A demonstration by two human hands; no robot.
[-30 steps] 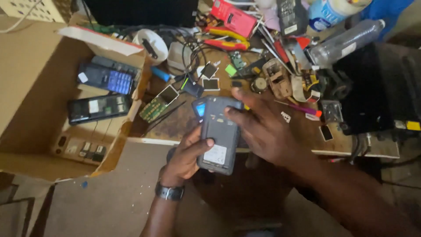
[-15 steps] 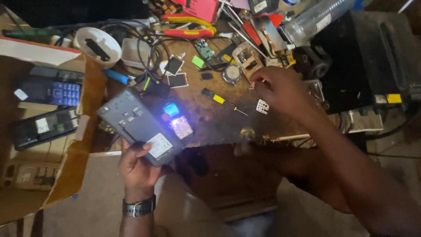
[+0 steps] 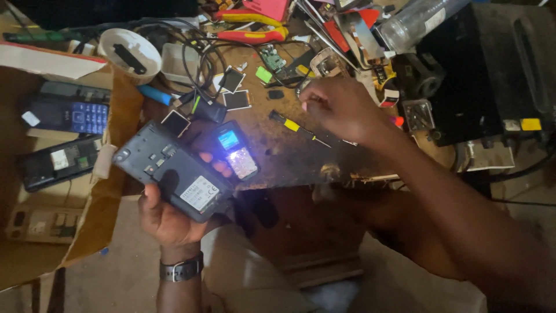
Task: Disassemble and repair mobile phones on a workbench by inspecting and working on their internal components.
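Observation:
My left hand point(image 3: 168, 217) grips a grey phone point(image 3: 171, 169) with its back cover off, the label and open insides facing me, held over the table's front edge. Just past its fingers a small keypad phone point(image 3: 236, 150) lies lit on the table. My right hand point(image 3: 341, 107) hovers over the cluttered worktop with fingers curled together; whether it pinches something small I cannot tell. A yellow-handled screwdriver point(image 3: 298, 128) lies on the table just left of that hand.
A cardboard box point(image 3: 119, 116) at the left holds a blue keypad phone point(image 3: 72, 113) and a black phone point(image 3: 58, 162). Red pliers point(image 3: 249, 35), cables, a white round dish point(image 3: 128, 52), a clear bottle point(image 3: 420, 20) and a black case point(image 3: 492, 69) crowd the worktop.
My right hand let go of the grey phone and moved up right over the worktop. My left hand swung the phone down and left, and the small lit phone came into sight.

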